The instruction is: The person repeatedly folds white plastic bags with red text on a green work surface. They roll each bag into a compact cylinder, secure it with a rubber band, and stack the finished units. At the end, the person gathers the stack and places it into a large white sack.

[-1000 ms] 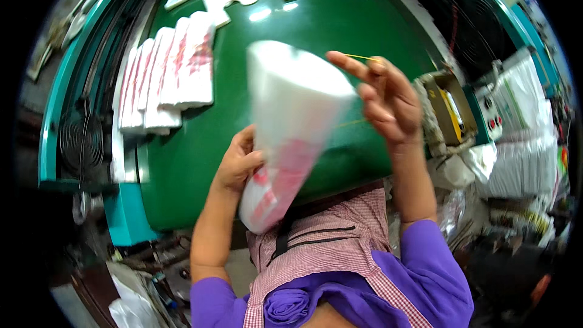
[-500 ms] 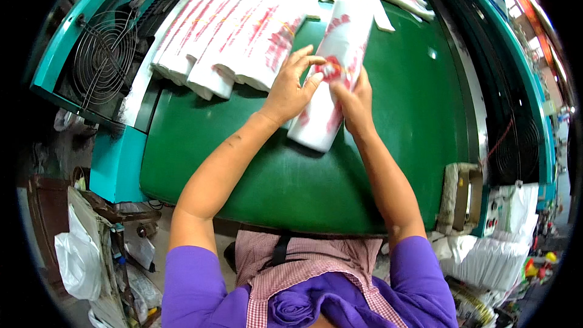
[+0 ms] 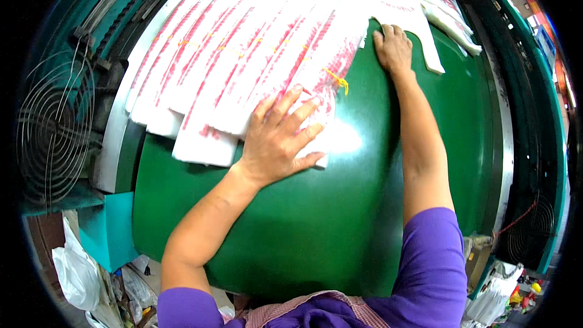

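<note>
left hand (image 3: 276,140) pressed flat, fingers (image 3: 288,106) spread and released, on the nearest bundle of white bags with red print (image 3: 316,79), likely to keep it lined up in the overlapping row across the upper left of the frame. right hand (image 3: 393,48) laid open and flat, gripping nothing, on a loose bag stack (image 3: 388,0) at upper centre. all resting on a glossy green bench (image 3: 340,218); wire fan guard (image 3: 51,127) at far left, clutter lower left.
</note>
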`<state>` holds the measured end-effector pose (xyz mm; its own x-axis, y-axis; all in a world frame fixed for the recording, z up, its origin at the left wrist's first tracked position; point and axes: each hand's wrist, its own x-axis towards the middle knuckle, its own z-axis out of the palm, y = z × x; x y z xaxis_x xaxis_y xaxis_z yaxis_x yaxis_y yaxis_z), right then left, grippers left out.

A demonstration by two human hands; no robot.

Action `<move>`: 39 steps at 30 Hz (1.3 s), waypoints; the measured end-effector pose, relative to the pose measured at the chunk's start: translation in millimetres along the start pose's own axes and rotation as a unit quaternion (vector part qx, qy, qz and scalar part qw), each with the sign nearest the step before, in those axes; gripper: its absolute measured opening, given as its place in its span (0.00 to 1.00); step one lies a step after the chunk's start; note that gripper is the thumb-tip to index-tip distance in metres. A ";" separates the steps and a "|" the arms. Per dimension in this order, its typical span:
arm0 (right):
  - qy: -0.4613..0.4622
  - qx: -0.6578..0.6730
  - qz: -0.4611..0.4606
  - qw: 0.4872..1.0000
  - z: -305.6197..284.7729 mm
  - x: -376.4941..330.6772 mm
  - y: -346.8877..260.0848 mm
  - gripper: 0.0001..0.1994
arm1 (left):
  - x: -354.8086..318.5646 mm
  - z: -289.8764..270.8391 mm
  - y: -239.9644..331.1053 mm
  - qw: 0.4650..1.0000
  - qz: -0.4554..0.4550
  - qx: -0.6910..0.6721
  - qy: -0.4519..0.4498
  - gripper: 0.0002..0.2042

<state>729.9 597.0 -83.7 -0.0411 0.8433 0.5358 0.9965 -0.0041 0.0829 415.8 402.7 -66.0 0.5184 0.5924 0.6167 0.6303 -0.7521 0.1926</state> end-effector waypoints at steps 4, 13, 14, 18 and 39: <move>-0.020 0.017 -0.048 0.999 -4.5 15.7 25.3 0.14 | 0.2 2.3 -2.6 1.000 -0.011 0.014 -0.020 0.17; -0.081 0.115 -0.052 0.989 -169.0 -212.0 62.2 0.12 | 1.2 4.5 -2.4 0.998 0.003 0.066 0.002 0.16; -0.104 0.135 -0.067 0.983 -199.2 -238.9 50.9 0.12 | -0.5 -0.5 4.2 0.995 -0.013 0.097 -0.006 0.17; -0.185 0.276 -0.093 0.938 -292.9 -335.9 15.8 0.15 | -33.3 -20.9 87.0 0.989 0.081 -0.066 -0.109 0.25; -0.274 0.413 -0.051 0.867 -381.7 -473.9 64.3 0.17 | -52.3 -63.4 200.2 0.898 -0.034 -0.345 -0.270 0.08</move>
<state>785.9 -8.0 -11.5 -0.3180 0.9461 0.0619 0.7104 0.2810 -0.6452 478.2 202.8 -11.2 0.8146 0.5569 0.1622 0.2589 -0.5993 0.7575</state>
